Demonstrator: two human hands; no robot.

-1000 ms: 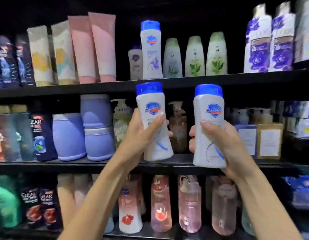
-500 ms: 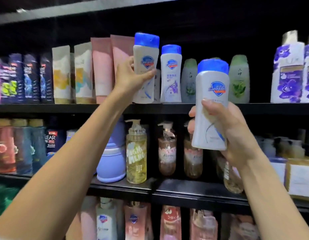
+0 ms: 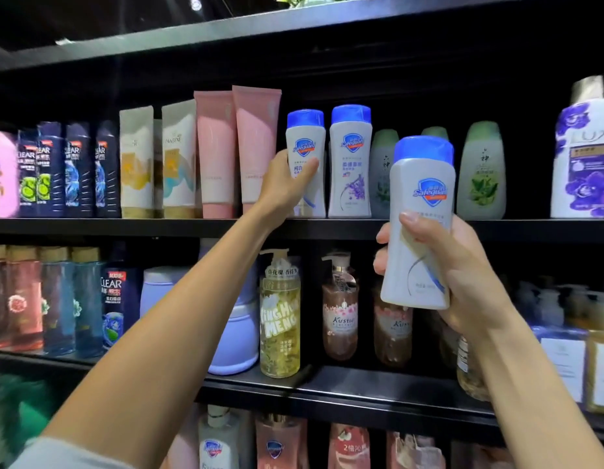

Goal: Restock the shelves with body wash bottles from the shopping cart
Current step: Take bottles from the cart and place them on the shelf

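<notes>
My left hand [image 3: 287,184] grips a white body wash bottle with a blue cap [image 3: 307,140] that stands on the upper shelf [image 3: 158,226], right beside an identical bottle with a lavender label [image 3: 350,164]. My right hand [image 3: 463,275] holds a second white bottle with a blue cap [image 3: 420,211] upright in the air in front of the shelves, below and right of the first. The shopping cart is out of view.
Pink tubes [image 3: 236,147], Pantene tubes [image 3: 158,157] and dark shampoo bottles [image 3: 70,170] fill the upper shelf to the left; green-capped bottles [image 3: 481,170] and a purple Lux bottle [image 3: 585,157] stand to the right. Pump bottles [image 3: 280,319] crowd the shelf below.
My left hand has moved its bottle deeper onto the upper shelf and set it down next to the lavender-label bottle. The right hand's bottle has stayed in about the same place.
</notes>
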